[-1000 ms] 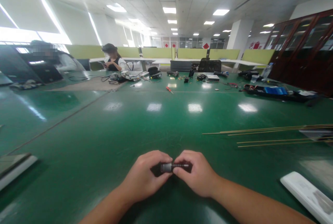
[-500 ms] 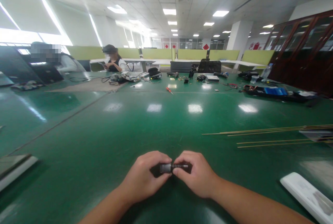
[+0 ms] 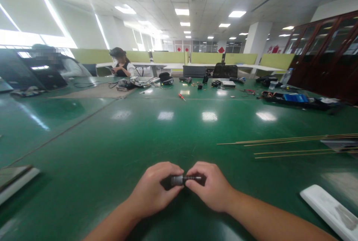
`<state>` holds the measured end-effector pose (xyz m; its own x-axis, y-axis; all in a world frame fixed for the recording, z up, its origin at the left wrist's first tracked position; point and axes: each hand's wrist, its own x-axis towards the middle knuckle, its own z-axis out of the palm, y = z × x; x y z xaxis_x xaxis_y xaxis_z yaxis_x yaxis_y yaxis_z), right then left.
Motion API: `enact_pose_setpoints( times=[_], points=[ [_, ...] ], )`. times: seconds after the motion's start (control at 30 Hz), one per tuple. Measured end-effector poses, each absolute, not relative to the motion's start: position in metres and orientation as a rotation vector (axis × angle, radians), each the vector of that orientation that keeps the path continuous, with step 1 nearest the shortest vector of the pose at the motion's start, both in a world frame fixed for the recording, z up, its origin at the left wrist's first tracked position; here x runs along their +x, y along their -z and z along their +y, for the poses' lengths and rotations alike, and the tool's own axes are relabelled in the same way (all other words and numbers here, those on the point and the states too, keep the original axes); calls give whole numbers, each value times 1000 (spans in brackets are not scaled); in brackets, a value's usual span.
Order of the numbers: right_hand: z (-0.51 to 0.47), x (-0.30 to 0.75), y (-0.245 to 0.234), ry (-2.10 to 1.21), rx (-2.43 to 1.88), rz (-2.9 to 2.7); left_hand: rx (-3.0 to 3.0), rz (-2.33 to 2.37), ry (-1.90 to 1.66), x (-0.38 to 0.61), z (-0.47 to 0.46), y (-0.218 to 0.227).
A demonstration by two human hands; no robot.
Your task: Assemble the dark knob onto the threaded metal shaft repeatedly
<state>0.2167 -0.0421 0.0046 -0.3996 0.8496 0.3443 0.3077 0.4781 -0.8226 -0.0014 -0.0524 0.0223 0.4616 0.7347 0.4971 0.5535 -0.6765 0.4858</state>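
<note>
Both of my hands meet low in the middle of the view, just above the green table (image 3: 167,136). My left hand (image 3: 152,192) is curled round the thick grey end of a small dark cylindrical part (image 3: 179,180). My right hand (image 3: 212,190) pinches the thin threaded rod (image 3: 193,178) that sticks out of that part to the right. The fingers of both hands are closed on it. The rest of the part is hidden under my fingers.
Several thin brass rods (image 3: 285,140) lie on the table to the right. A white flat device (image 3: 330,209) lies at the lower right, a flat grey slab (image 3: 15,181) at the lower left. Tools, cables and a red screwdriver (image 3: 182,97) lie at the far side. Two people sit at the far left.
Almost nothing has changed; my hands hold the same grip on the part and have shifted only very slightly.
</note>
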Motion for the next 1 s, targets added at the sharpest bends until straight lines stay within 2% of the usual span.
enact_pose_setpoints(
  times=[1.0],
  points=[
    [-42, 216, -5, -831, -986, -1928, 2454, 1137, -1017, -3, -53, -22]
  ],
)
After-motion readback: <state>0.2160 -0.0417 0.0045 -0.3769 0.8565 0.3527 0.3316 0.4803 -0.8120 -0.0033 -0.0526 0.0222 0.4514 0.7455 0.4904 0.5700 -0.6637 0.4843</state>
